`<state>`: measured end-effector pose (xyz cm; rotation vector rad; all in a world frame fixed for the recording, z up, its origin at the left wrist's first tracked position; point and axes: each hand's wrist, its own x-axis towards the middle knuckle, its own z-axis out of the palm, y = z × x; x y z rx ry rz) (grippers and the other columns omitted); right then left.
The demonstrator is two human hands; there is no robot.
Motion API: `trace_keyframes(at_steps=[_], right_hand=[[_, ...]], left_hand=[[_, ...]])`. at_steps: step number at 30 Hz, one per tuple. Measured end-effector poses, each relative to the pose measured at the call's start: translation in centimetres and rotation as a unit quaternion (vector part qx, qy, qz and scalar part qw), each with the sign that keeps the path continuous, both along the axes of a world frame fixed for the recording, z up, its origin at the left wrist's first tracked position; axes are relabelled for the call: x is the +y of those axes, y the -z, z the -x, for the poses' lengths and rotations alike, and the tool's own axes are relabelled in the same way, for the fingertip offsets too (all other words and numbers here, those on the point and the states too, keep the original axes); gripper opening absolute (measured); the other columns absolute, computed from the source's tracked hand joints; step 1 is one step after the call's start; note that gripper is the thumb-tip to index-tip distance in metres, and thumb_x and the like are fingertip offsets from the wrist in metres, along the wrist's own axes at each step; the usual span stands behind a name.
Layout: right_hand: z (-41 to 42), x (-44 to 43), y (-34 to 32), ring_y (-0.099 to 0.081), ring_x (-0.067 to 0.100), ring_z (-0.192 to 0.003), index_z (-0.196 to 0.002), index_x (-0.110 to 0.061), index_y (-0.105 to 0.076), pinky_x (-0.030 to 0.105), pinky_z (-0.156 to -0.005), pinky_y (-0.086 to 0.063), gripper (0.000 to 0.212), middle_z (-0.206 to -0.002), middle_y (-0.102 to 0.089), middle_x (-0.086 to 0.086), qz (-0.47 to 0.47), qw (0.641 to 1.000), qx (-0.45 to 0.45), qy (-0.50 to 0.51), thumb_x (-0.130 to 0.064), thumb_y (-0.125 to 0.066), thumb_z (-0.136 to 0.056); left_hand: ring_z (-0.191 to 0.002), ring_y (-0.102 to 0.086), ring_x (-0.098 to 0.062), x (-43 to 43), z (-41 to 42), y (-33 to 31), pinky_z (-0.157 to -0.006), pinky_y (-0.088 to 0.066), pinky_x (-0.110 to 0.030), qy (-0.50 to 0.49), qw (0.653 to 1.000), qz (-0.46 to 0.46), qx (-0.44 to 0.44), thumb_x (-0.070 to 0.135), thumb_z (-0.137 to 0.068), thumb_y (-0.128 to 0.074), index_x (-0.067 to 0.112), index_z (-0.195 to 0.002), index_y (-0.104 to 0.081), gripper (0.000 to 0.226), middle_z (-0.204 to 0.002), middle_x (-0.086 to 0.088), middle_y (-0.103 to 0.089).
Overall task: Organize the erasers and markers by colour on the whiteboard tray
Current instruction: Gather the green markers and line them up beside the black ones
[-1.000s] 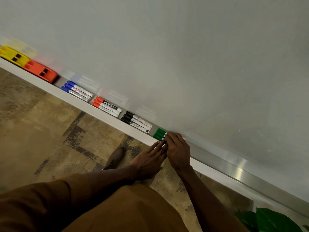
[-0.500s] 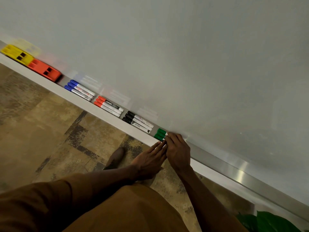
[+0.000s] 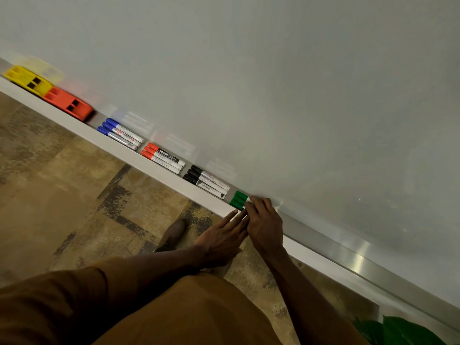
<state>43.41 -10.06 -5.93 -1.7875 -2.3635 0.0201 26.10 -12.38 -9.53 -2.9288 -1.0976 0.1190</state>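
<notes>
Along the whiteboard tray (image 3: 323, 242) lie a yellow eraser (image 3: 27, 79), an orange eraser (image 3: 68, 103), then blue markers (image 3: 120, 133), red markers (image 3: 163, 158) and black markers (image 3: 206, 181), each in a group of three. Green markers (image 3: 238, 200) lie just right of the black ones, only their caps showing. My right hand (image 3: 265, 225) covers their barrels, fingers curled on them. My left hand (image 3: 224, 239) rests flat beside it, fingertips against the tray's front edge near the green caps.
The whiteboard (image 3: 273, 83) rises behind the tray. Below is a mottled brown floor with my shoe (image 3: 174, 232). A green plant leaf (image 3: 398, 329) shows at the bottom right. The tray right of my hands is bare metal.
The view has shifted slightly; both hands stay on the green markers in about the same place.
</notes>
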Motion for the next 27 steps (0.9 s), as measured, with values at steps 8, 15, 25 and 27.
trace_keyframes(at_steps=[8, 15, 25, 27], right_hand=[[-0.1, 0.0, 0.3, -0.066, 0.033, -0.113, -0.116, -0.001, -0.071, 0.038, -0.074, -0.064, 0.035, -0.121, -0.07, 0.014, -0.014, 1.0, 0.005, -0.008, -0.009, -0.068, -0.083], [-0.3, -0.3, 0.8, -0.067, 0.034, -0.111, -0.116, -0.001, -0.071, 0.039, -0.078, -0.063, 0.029, -0.122, -0.071, 0.017, -0.057, 0.998, 0.028, -0.009, -0.01, -0.075, -0.09], [0.6, -2.5, -0.6, -0.07, 0.024, -0.098, -0.109, -0.008, -0.076, 0.029, -0.07, -0.058, 0.029, -0.107, -0.073, 0.01, -0.099, 0.987, 0.128, 0.02, -0.016, -0.049, -0.103], [1.0, -3.1, -0.3, -0.071, 0.025, -0.098, -0.109, -0.008, -0.076, 0.029, -0.071, -0.059, 0.023, -0.106, -0.074, 0.01, -0.095, 0.986, 0.133, 0.018, -0.011, -0.056, -0.098]], left_hand=[[-0.155, -0.005, -0.036, -0.2, 0.1, -0.2, -0.124, 0.0, -0.051, 0.007, 1.0, -0.017, -0.008, 0.052, -0.1, -0.031, 0.005, -0.159, -0.014, 0.077, -0.165, -0.019, -0.01], [-0.157, -0.005, -0.038, -0.2, 0.6, -0.5, -0.125, -0.007, -0.05, 0.014, 1.0, 0.014, 0.006, 0.064, -0.096, -0.055, 0.004, -0.162, -0.014, 0.098, -0.168, -0.021, -0.01], [-0.158, 0.007, -0.042, -1.1, 3.6, -1.8, -0.126, -0.013, -0.051, -0.001, 1.0, 0.01, 0.011, 0.04, -0.104, -0.027, 0.003, -0.161, -0.025, 0.068, -0.171, -0.026, -0.007], [-0.158, 0.0, -0.04, -1.1, 4.5, -2.1, -0.124, -0.017, -0.051, -0.014, 1.0, 0.009, 0.019, 0.043, -0.102, -0.024, 0.005, -0.159, -0.034, 0.069, -0.17, -0.025, -0.015]])
